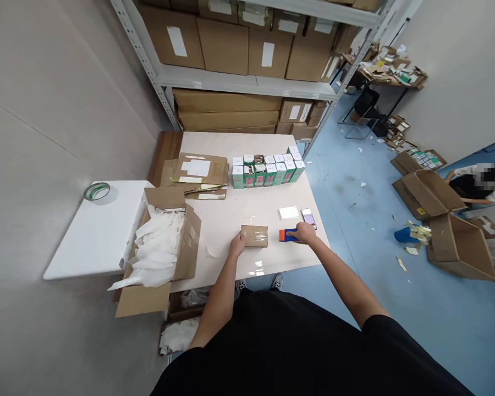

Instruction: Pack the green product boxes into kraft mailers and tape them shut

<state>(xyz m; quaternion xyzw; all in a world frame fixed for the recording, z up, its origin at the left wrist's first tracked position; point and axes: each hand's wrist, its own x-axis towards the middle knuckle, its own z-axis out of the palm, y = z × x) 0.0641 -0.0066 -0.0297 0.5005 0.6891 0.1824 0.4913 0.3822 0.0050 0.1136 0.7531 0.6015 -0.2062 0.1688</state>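
A small brown cardboard parcel point(256, 236) wrapped in clear tape lies on the white table point(231, 214) near its front edge. My left hand point(237, 243) rests against the parcel's left end with fingers curled on it. My right hand point(302, 232) is closed around a blue and orange tape dispenser point(286, 235) lying just right of the parcel. A phone point(308, 218) and a white card point(289, 213) lie just beyond the dispenser.
Rows of green and white small boxes point(267, 169) stand mid-table, flattened cardboard point(198, 173) to their left. An open carton of white bags point(160, 247) sits at the left edge beside a side table with a tape roll point(96, 191). Shelves of cartons point(239, 49) behind; a person point(484, 184) sits on the floor, right.
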